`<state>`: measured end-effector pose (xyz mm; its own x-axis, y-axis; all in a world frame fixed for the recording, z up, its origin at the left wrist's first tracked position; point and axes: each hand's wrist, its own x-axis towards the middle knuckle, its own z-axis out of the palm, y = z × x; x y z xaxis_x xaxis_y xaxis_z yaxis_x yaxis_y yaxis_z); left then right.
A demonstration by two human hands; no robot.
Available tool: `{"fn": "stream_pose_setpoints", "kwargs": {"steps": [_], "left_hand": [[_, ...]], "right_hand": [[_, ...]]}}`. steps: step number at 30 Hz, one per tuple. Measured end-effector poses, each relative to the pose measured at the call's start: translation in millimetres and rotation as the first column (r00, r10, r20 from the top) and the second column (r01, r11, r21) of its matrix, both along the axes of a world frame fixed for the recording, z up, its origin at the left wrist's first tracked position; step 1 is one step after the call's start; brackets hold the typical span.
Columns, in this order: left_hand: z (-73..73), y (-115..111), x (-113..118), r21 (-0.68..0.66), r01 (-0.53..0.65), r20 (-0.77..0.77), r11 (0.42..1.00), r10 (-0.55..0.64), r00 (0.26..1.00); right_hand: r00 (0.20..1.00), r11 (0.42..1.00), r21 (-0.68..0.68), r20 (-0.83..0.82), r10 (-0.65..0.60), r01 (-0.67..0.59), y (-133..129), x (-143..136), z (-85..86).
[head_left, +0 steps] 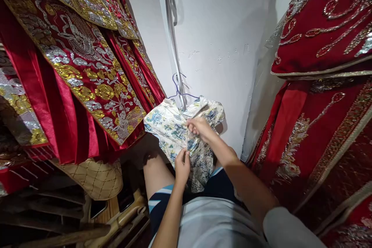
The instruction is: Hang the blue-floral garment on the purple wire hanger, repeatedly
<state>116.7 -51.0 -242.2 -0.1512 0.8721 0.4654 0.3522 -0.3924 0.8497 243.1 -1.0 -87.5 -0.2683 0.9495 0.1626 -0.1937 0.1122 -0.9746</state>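
A short-sleeved floral shirt [171, 122], cream with blue and yellow-green flowers, hangs in front of me on a blue-purple wire hanger [176, 85]. Its lower part lies over my lap. My left hand [182, 164] pinches the shirt's front edge between thumb and fingers, low on the opening. Higher up, just below the neckline, my right hand [199, 128] is closed with its fingers curled in front of the cloth. What lies in its fingertips, if anything, is too small to make out.
A white metal upright [168, 19] stands against the pale wall [221, 15]. Red garments with gold and silver embroidery [95, 73] hang at left. Beaded red garments [325, 100] hang close at right. Bamboo furniture [128, 213] is at lower left.
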Motion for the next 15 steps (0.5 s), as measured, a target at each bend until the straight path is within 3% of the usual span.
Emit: {"fn": "stream_pose_setpoints", "kwargs": {"steps": [4, 6, 8, 11, 15], "left_hand": [[-13.0, 1, -10, -0.014, -0.020, -0.054, 1.000, 0.020, 0.998], [-14.9, 2, -15, -0.025, 0.005, -0.073, 1.000, -0.006, 0.997], [-6.7, 5, -21, -0.015, 0.037, -0.092, 0.999, -0.038, 0.995], [35.0, 12, -29, 0.106, 0.023, -0.122, 0.994, -0.010, 0.992], [130.8, 28, -33, 0.394, -0.121, -0.144, 0.911, 0.191, 0.971]], "right_hand": [[0.994, 0.999, 0.014, -0.105, -0.035, 0.037, 25, -9, 67.8], [0.988, 0.998, 0.032, -0.145, -0.056, 0.062, 30, -15, 83.1], [0.990, 0.996, 0.076, -0.135, -0.030, 0.041, 29, -17, 84.5], [0.996, 0.990, 0.134, -0.071, 0.048, -0.039, 23, -13, 72.9], [0.999, 0.987, 0.157, -0.020, 0.046, -0.042, 18, -6, 64.1]]}}
